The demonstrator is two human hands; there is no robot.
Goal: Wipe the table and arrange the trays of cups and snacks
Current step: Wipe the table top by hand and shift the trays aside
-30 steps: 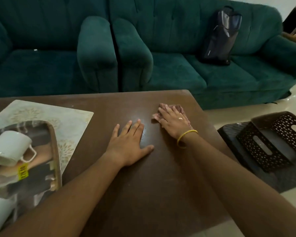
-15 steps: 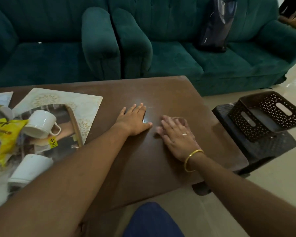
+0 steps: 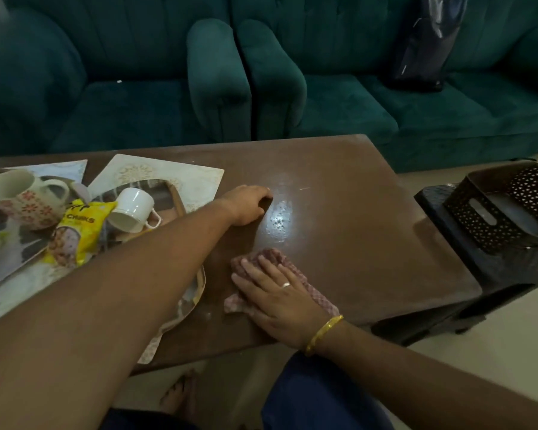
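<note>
Green sofas are standing behind your brown worktop (image 3: 339, 212). Your right hand (image 3: 280, 301) is pressing flat, ungripped, on a soft, limp cloth (image 3: 266, 259) near the front edge; your left hand (image 3: 247, 204) is resting curled, holding nothing. Breakable cups are lying tipped on the tray (image 3: 180, 209) at left: lift by the rim.

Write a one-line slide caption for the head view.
Right hand presses a checked cloth on the brown table; left hand braces nearby.

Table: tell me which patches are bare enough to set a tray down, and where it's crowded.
Bare: the table's right half, from the left hand and the cloth under the right hand out to the right edge, and the far strip along the sofa. Crowded: the left side, with placemats, tray, white cup, patterned mug and yellow snack packet.
</note>
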